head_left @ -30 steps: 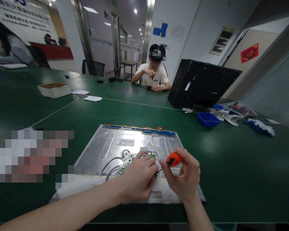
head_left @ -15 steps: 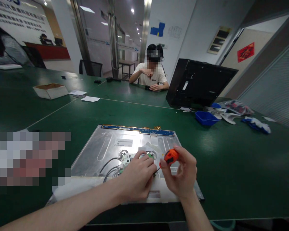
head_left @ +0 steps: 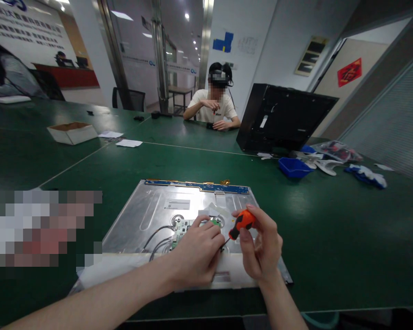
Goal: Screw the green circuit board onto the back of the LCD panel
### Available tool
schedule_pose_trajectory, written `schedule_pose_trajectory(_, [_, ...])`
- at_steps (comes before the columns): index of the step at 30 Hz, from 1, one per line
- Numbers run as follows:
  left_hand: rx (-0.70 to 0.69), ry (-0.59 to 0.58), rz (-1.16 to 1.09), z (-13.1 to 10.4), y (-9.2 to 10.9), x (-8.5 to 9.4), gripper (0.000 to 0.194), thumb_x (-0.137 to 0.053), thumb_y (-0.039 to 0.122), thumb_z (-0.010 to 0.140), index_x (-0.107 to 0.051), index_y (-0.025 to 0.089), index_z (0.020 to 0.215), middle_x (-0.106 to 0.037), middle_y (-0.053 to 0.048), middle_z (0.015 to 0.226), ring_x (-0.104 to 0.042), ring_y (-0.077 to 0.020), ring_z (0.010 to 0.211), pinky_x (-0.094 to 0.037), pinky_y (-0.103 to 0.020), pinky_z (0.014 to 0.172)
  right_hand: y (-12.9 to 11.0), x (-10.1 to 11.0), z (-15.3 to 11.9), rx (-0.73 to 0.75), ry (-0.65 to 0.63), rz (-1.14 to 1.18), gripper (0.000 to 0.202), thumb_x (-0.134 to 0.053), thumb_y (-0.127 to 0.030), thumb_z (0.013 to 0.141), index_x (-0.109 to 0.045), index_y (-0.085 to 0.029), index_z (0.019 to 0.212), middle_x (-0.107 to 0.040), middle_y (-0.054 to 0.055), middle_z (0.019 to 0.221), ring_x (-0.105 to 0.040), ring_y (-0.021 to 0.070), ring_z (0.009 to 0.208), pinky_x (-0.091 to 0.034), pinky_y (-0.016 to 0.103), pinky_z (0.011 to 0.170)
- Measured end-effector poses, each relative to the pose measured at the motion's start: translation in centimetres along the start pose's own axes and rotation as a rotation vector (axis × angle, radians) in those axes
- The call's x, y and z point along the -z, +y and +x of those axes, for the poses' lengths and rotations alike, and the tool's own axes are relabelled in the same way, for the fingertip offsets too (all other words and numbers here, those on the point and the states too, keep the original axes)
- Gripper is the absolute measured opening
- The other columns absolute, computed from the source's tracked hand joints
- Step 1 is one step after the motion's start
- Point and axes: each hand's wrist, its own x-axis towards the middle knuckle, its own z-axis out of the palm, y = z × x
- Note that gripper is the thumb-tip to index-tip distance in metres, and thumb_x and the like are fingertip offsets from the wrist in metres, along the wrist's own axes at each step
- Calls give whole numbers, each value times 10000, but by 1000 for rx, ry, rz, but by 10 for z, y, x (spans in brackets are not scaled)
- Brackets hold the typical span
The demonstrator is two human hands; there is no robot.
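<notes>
Bench (head_left: 330, 238), green and wide, carrying a silver metal panel (head_left: 137, 215) that lies flat before the wearer. The left hand (head_left: 201, 250) rests over the panel, fingers curled at the green circuit board (head_left: 184, 228) — whether they pinch anything cannot be told. The right hand's (head_left: 263, 245) fingers grasp the orange-and-black handle of a screwdriver (head_left: 242, 223) — tilted, its shaft reaching down beside the left fingertips.

Orange-and-black screwdriver (head_left: 242, 224) in the right hand (head_left: 263, 243).
</notes>
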Motion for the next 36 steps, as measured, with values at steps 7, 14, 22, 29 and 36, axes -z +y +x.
schedule_pose_trajectory(7, [12,-12,-10,0,0,1,181,-514,186,809,-610,185,962,-649,-74,943,-587,-241,917,-309,-458,1008,2,-5,2,109,128,-91,583,-637,-168,825,-413,-222,1360,-587,4,833,-554,132,605,-485,268,510])
schedule_pose_trajectory(14, [7,-6,1,0,0,1,167,-504,197,821,-607,180,951,-643,-73,924,-584,-238,909,-309,-457,1004,-1,1,11,133,47,-126,502,-618,-236,860,-435,-223,1327,-550,-28,719,-546,142,577,-453,258,468])
schedule_pose_trajectory(22, [3,-1,24,0,0,0,143,-511,202,825,-596,180,937,-632,-66,909,-582,-230,889,-302,-454,1009,2,6,1,-31,-51,11,457,-434,-182,920,-419,-219,1374,-635,71,1036,-616,155,746,-530,316,625])
schedule_pose_trajectory(29, [7,-3,-14,0,0,1,221,-512,178,812,-602,191,1014,-651,-72,958,-591,-240,927,-309,-458,1007,0,2,6,70,39,-105,466,-595,-191,856,-464,-228,1303,-592,-15,733,-567,140,581,-467,259,479])
schedule_pose_trajectory(36, [10,-27,2,1,0,2,181,-515,177,809,-605,188,966,-646,-66,922,-590,-237,905,-307,-468,1012,0,3,10,33,-2,-75,454,-587,-234,866,-462,-226,1302,-584,-5,755,-565,147,622,-481,263,505])
